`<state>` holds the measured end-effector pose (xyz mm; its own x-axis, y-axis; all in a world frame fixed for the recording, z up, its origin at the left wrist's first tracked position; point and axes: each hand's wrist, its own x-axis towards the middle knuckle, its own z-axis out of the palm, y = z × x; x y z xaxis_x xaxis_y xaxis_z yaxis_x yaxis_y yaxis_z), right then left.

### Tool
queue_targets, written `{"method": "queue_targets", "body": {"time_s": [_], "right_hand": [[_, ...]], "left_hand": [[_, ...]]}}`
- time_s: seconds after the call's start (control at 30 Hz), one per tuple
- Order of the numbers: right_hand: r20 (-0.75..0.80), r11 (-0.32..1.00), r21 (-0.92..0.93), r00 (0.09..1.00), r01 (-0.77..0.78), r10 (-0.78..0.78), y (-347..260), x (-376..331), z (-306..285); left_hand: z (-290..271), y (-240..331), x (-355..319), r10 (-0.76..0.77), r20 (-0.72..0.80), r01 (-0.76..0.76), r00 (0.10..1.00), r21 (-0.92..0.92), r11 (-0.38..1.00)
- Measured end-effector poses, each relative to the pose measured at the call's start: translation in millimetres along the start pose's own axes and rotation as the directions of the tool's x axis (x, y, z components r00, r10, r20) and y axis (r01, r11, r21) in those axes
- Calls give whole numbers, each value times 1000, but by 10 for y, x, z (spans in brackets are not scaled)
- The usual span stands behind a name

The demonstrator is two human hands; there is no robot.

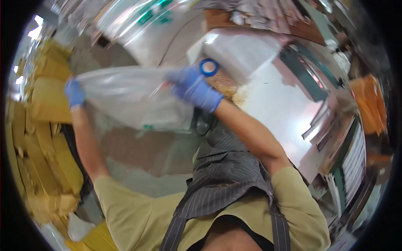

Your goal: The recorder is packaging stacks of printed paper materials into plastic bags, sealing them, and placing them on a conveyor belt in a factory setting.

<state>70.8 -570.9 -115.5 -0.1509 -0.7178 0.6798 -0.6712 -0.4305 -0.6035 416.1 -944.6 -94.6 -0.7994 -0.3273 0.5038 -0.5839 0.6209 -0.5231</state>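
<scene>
A translucent white plastic bag (134,98) with a small green print near its lower edge is stretched out in the air between my hands. My left hand (75,93), in a blue glove, grips its upper left corner with closed fingers. My right hand (194,88), also gloved in blue, holds the other end and is smeared a little by motion. Just beyond the right hand, a roll of blue tape (208,67) rests at the table's left edge. Whether anything lies inside the bag cannot be made out.
At right is a white table (276,108) with a translucent plastic sheet (243,48) and grey strips (320,121) on it. Stacked yellow packages (48,154) line the left side. A large clear plastic bundle (138,25) lies at the back. An orange package (369,104) sits far right.
</scene>
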Motion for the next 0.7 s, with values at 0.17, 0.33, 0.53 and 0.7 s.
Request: {"method": "queue_targets", "body": {"time_s": [0.17,0.33,0.53,0.7], "right_hand": [[146,981,-186,985,-62,90,110,117,-471],[7,974,-223,1000,30,-29,-64,-243,-740],[-303,738,104,686,-667,662,119,-1738,-971],[-362,530,211,438,-821,823,-139,-2568,-1210]], "left_hand": [[-641,883,846,-701,150,640,697,-571,515],[-2428,2926,748,-581,318,419,749,-907,45],[-2163,4607,1479,42,45,50,998,-992,-115],[-1365,4871,2233,287,68,-32,956,-944,330]]}}
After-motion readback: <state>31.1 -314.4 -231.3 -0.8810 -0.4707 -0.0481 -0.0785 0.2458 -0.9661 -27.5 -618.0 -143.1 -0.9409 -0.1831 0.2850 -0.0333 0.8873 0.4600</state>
